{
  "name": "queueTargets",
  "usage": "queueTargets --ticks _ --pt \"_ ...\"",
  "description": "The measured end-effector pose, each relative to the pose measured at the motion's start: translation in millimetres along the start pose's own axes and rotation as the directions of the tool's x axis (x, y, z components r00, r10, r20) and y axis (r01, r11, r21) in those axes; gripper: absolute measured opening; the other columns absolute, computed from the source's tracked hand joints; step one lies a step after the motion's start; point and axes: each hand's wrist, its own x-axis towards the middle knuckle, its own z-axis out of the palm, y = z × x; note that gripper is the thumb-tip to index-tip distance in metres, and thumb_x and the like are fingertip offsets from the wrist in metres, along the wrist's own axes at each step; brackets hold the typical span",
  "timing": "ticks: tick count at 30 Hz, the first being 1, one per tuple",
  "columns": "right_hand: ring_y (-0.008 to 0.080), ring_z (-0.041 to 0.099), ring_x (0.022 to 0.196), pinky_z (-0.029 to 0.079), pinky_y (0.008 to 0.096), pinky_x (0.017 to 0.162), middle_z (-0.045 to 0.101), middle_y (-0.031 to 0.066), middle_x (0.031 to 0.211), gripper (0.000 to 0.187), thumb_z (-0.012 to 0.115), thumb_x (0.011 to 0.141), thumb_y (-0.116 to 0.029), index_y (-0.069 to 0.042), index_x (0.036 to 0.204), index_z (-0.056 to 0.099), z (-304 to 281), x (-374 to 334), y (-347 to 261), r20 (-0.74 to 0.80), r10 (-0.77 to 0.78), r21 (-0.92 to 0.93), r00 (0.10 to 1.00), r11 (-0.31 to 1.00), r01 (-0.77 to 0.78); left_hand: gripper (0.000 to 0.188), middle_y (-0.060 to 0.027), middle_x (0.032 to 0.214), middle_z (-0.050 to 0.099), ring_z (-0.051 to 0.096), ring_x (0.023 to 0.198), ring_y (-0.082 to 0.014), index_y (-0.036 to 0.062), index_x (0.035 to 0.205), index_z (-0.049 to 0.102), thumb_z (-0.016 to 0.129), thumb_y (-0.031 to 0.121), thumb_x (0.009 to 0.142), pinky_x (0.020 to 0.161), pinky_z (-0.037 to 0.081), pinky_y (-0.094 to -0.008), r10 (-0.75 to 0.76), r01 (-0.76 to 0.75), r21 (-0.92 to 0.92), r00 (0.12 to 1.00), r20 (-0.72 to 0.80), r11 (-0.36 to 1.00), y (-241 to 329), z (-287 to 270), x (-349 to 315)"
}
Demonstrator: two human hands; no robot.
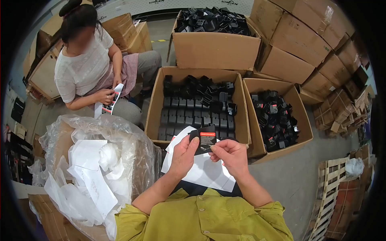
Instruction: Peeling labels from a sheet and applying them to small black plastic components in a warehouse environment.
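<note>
My left hand point(184, 156) is closed around a black plastic part point(196, 134), its thumb pressing on the front. On that part's face lies a black label with a red band point(208, 138). The thumb and finger of my right hand point(232, 156) pinch at the label's lower right corner; whether the whole label is stuck down, I cannot tell. Beneath both hands, white sheets point(211, 173) lie across my lap, and a bit of red print shows at their upper left edge.
Ahead stands an open carton point(152, 116) with rows of black parts. Another carton point(307, 130) of loose labelled parts is to its right, and a third carton point(217, 50) behind. A plastic-lined box point(60, 140) holds white paper. At left, a seated co-worker point(86, 68) holds a label sheet point(116, 94).
</note>
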Motion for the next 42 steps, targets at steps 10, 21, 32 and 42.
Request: queueTargets --ticks 10,21,32,42 --pt "0.0105 0.059 0.057 0.049 0.0211 0.051 0.062 0.0092 0.066 0.008 0.06 0.078 -0.004 0.004 0.081 0.06 -2 1 -1 -0.055 0.025 -0.064 0.998 0.998 -0.028 0.029 -0.0016 0.096 0.057 0.051 0.087 -0.0069 0.0005 0.107 0.052 0.042 0.022 0.091 0.081 0.039 -0.0219 0.004 -0.004 -0.003 1.0 0.024 1.0 -2 2 -3" --pt "0.0096 0.059 0.056 0.049 0.0204 0.051 0.062 0.0083 0.066 0.008 0.061 0.078 -0.004 0.003 0.08 0.059 -2 5 1 -0.059 0.013 -0.086 0.998 0.996 -0.018 0.029 -0.0012 0.088 0.056 0.047 0.079 -0.0058 -0.0011 0.104 0.052 0.043 0.023 0.091 0.073 0.039 -0.0203 0.004 -0.004 0.048 1.0 -0.017 0.999 -5 0 -2" --pt "0.0087 0.058 0.055 0.048 0.0196 0.05 0.061 0.0079 0.065 0.01 0.061 0.078 -0.006 0.003 0.079 0.059 -2 5 1 -0.071 0.024 -0.086 0.997 0.996 -0.03 0.029 -0.0021 0.087 0.057 0.048 0.079 -0.0064 -0.001 0.104 0.052 0.043 0.024 0.091 0.072 0.04 -0.0208 0.019 -0.016 0.083 0.999 -0.038 0.996 -7 2 -5" --pt "0.0062 0.055 0.054 0.044 0.0195 0.049 0.06 0.0048 0.064 0.012 0.062 0.077 -0.009 0.002 0.078 0.058 0 14 4 -0.107 0.021 -0.144 0.994 0.989 -0.036 0.03 -0.0027 0.084 0.058 0.05 0.076 -0.0073 -0.0009 0.104 0.053 0.046 0.024 0.089 0.069 0.042 -0.022 0.107 -0.094 0.154 0.992 -0.074 0.983 -9 7 -2"
